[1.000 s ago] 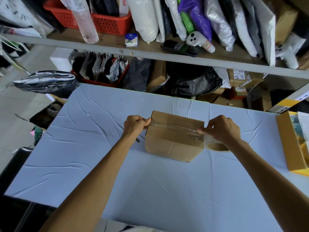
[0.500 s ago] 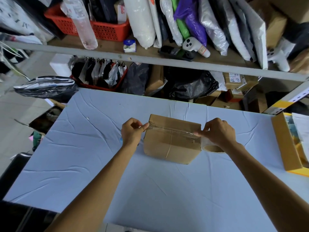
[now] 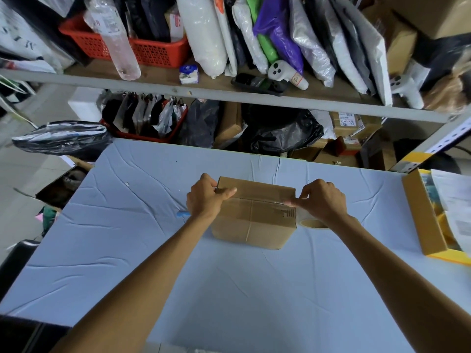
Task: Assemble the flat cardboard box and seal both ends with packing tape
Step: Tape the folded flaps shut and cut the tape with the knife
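At the middle of the table [image 3: 229, 289], on its pale blue cloth, the box [image 3: 254, 225] stands assembled with its top flaps folded flat and meeting in a seam that runs left to right. A strip of clear tape [image 3: 262, 200] lies along that seam. The left hand [image 3: 205, 200] grips the box's top left end, fingers curled over the far corner and thumb laid flat along the seam. The right hand [image 3: 323, 202] is at the top right edge, its thumb and forefinger pinching the tape where it reaches the end of the seam. Just below that hand, beside the box's right wall, is the roll [image 3: 312, 223], partly hidden by the wrist; whether it rests on the cloth or hangs from the strip cannot be told. A small blue thing [image 3: 183, 214] pokes out by the left wrist. An open carton [image 3: 423, 215] sits at the table's right edge. Behind, a shelf [image 3: 229, 96] carries a red basket [image 3: 158, 50], a bottle [image 3: 114, 36] and many bags.
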Tool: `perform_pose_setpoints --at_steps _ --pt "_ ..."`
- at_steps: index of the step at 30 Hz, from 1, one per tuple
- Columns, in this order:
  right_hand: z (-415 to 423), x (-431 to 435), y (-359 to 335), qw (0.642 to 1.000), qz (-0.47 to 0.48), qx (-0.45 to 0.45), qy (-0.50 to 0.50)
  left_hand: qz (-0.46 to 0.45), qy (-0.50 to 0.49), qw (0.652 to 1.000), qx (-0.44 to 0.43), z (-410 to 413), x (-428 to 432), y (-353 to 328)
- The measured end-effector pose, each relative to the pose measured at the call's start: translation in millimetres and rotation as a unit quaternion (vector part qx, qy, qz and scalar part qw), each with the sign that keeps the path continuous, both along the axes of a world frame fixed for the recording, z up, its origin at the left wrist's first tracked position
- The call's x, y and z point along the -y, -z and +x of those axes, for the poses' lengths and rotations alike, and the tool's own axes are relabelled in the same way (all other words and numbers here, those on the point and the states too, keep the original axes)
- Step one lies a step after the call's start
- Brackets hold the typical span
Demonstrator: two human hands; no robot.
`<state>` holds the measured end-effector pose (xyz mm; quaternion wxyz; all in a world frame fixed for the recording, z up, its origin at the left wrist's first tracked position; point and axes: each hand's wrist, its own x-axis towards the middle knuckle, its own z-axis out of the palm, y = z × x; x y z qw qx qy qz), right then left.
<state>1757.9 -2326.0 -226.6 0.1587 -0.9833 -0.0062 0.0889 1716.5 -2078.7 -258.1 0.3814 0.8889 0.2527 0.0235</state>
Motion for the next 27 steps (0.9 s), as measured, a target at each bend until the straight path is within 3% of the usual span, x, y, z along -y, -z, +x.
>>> perform_pose_setpoints --at_steps 6,11,14,16,18,21,24,27 --pt "2.1 -0.5 0.0 1.000 0.004 0.000 0.005 0.019 0.002 0.996 -0.085 2.0 8.3 -13.4" --pt "-1.4 -1.0 2.2 1.000 -0.009 -0.003 0.000 0.026 -0.013 0.999 -0.042 -4.6 12.8 -7.9" --pt "-1.8 -3.7 3.3 1.000 -0.025 0.001 0.009 0.096 0.008 0.995 0.012 -11.8 22.8 -5.5" --pt "-0.1 -5.0 2.7 0.999 -0.031 -0.006 0.009 0.152 0.055 0.984 0.072 -14.2 31.9 -5.6" --pt "1.3 -5.6 2.9 0.999 -0.037 -0.012 0.008 0.128 0.125 0.975 0.129 -14.9 38.8 -6.6" --pt "1.1 -6.2 4.2 0.999 -0.039 -0.007 0.006 0.097 0.272 0.946 0.146 -20.6 45.4 -5.7" --pt "1.3 -4.2 5.5 0.999 -0.033 -0.002 -0.001 0.208 0.393 0.891 0.092 -30.8 45.3 -9.7" --pt "0.8 -0.3 3.8 0.998 -0.026 -0.021 -0.050 0.227 0.438 0.869 -0.028 -36.3 47.2 -22.5"
